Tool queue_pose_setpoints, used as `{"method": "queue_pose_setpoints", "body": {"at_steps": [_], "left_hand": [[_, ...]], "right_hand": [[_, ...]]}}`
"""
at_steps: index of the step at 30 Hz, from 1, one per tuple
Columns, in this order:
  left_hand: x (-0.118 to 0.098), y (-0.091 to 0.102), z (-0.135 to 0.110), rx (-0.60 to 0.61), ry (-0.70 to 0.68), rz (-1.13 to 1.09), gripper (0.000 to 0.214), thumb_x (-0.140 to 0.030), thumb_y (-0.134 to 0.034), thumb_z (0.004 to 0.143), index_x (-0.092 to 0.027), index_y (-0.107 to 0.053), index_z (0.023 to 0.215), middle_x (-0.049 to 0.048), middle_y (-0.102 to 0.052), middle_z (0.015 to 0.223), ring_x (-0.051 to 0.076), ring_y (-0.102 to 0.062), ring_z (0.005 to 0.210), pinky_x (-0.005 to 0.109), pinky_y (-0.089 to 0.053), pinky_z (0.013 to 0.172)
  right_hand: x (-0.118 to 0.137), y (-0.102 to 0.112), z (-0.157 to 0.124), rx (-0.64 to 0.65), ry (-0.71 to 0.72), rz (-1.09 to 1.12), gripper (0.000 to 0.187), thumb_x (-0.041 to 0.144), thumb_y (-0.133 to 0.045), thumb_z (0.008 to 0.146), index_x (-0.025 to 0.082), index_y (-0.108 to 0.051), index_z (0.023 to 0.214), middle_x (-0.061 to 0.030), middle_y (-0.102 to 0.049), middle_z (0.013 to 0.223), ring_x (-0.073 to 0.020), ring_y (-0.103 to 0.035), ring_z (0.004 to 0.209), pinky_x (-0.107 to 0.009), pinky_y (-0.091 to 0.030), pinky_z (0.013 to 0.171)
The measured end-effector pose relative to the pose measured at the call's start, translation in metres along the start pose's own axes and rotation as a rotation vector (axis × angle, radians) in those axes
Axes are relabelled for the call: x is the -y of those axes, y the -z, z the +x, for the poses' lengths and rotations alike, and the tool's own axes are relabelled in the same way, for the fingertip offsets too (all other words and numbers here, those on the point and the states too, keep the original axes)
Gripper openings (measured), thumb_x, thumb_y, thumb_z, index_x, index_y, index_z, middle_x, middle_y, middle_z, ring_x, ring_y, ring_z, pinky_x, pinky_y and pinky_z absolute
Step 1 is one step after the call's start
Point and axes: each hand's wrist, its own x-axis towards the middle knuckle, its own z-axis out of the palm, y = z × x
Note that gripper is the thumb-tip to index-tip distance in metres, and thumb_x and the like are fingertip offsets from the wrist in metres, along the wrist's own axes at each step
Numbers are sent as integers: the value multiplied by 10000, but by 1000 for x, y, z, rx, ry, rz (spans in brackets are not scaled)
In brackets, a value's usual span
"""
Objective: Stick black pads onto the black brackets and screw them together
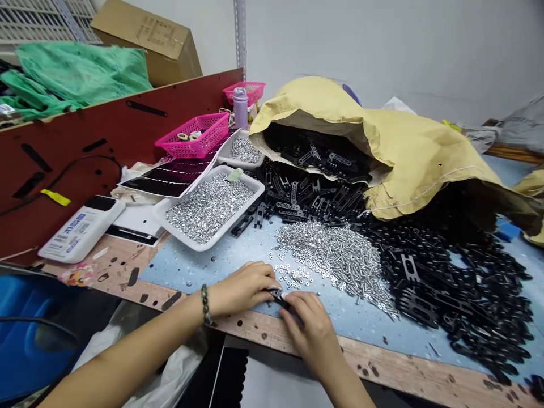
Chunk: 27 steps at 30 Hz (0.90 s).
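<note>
Close to the front edge of the table, my left hand (250, 288) and my right hand (309, 326) meet around a small black plastic part (278, 296). The fingers of both hands are closed on it, and they cover much of its length. A dark bracelet circles my left wrist. Just beyond my hands lie loose metal nuts (295, 276), and behind them is a heap of silvery screws (357, 258). Many black plastic pieces (463, 300) are piled to the right of the screws.
A white tray (259, 195) of nuts stands at left, near a white scale (80, 229) and a pink basket (191, 153). Yellow sacks (403, 141) spill black parts at the back. A purple bottle (240, 107) stands by a red-brown partition (97, 147).
</note>
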Motion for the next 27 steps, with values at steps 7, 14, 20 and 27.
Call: {"method": "queue_pose_setpoints", "body": {"at_steps": [7,14,20,27], "left_hand": [[-3,3,-1,17,-23,33,207,-150,-562,897,-236,-644,1067,35,-603,996,201,-537,966,322,-386,891],[-13,-1,-19,-75,67,-33,596,-234,-651,833,-288,-399,1370,59,-572,1147,241,-516,1064,407,-446,927],[18,47,61,-493,212,139,544,-349,-474,924,-208,-295,1418,122,-379,1414,244,-351,1319,413,-328,1092],[64,60,150,-522,462,435,568,-291,-581,829,-111,-427,1346,209,-392,1417,394,-288,1339,575,-207,1091]], "right_hand": [[6,-1,-6,21,18,-39,159,141,-506,902,218,-562,1029,-65,-627,900,-219,-563,830,-371,-477,730],[-41,30,64,-161,-151,-87,234,312,-437,934,196,-547,1105,-114,-589,1067,-236,-565,1005,-384,-478,856],[-98,34,197,-173,-296,-191,472,343,-545,835,164,-489,1269,-136,-525,1267,-286,-458,1211,-434,-359,1028],[-119,13,249,-224,-423,-196,575,454,-620,777,196,-520,1281,-188,-486,1288,-364,-464,1188,-509,-382,957]]}}
